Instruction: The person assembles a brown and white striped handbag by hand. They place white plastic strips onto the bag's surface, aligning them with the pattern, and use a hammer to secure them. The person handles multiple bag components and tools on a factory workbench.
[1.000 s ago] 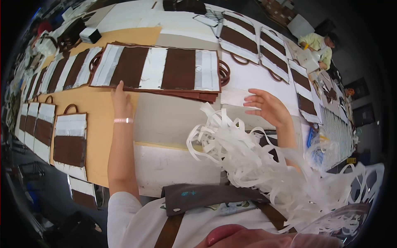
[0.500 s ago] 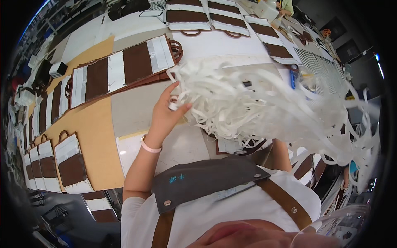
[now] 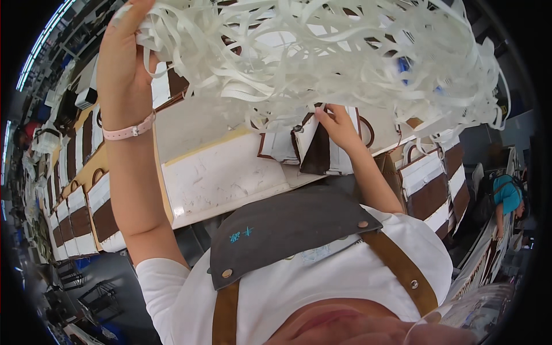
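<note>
Raised at the upper left, my left hand [image 3: 127, 69] is closed on one end of a big tangled bundle of white ribbon-like strips [image 3: 299, 63]. The strips hang and spread across the top of the view to the right. Under their lower edge is my right hand [image 3: 342, 127], with thumb and fingertips drawn together; strips cover part of the fingers, so what they pinch is hidden. Close beside it a brown-and-white bag [image 3: 322, 150] with a brown handle rests at the table's edge.
Below the bundle lies a pale table [image 3: 224, 178] with a raised front edge. Several brown-and-white striped panels with handles [image 3: 72, 215] stand at the left. More striped bags [image 3: 425, 184] hang at the right. A person in a teal top [image 3: 507, 195] is at the far right.
My left hand has risen to the upper left, lifting and stretching the strips across the top. My right hand, hidden before under the strips, now shows beside the bag.
</note>
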### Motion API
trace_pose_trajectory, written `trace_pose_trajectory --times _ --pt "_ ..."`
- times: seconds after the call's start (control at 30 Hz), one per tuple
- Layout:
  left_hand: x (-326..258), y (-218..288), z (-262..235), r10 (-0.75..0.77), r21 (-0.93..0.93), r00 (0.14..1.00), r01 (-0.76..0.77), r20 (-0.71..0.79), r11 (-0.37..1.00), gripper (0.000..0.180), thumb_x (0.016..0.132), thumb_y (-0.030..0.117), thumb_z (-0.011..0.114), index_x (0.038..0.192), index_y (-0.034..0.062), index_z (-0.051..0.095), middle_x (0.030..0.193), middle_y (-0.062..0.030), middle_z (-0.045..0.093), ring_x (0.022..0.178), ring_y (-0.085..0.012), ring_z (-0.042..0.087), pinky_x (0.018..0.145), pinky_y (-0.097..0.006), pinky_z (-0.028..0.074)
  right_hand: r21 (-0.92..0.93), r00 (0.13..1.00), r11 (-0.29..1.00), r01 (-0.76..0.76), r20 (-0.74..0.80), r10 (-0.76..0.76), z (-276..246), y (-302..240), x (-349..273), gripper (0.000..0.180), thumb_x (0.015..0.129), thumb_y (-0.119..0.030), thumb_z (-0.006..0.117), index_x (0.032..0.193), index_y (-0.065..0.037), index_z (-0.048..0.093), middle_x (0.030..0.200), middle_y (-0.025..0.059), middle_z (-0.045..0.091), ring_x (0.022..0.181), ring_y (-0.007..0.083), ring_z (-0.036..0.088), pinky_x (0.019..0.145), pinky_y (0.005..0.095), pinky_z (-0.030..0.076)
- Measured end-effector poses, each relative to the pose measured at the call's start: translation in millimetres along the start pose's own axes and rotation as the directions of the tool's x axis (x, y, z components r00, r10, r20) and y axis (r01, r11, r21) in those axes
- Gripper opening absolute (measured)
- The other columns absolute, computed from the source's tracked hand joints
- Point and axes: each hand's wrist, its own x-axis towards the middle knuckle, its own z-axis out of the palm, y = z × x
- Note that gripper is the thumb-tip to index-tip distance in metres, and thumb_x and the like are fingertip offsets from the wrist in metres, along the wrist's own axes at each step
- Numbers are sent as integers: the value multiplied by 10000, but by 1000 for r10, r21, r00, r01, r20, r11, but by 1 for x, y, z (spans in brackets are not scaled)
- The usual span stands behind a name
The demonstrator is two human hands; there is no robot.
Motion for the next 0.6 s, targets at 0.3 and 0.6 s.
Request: trace_pose_trajectory --times 0.3,0.6 --pt "4 48 43 261 15 964 -263 57 965 118 948 74 603 1008 -18 646 901 -124 721 753 -192 718 699 -310 605 -121 935 991 54 -343 -93 -4 -9 -1 281 950 -271 642 909 7 620 950 164 562 875 285 555 810 379 463" --pt "22 59 74 198 -40 968 -195 153 980 143 932 97 612 996 -22 658 908 -128 725 750 -201 719 689 -322 609 304 946 947 106 -325 -1 3 21 -23 215 956 -241 638 927 -30 663 976 112 535 862 184 565 752 303 463"
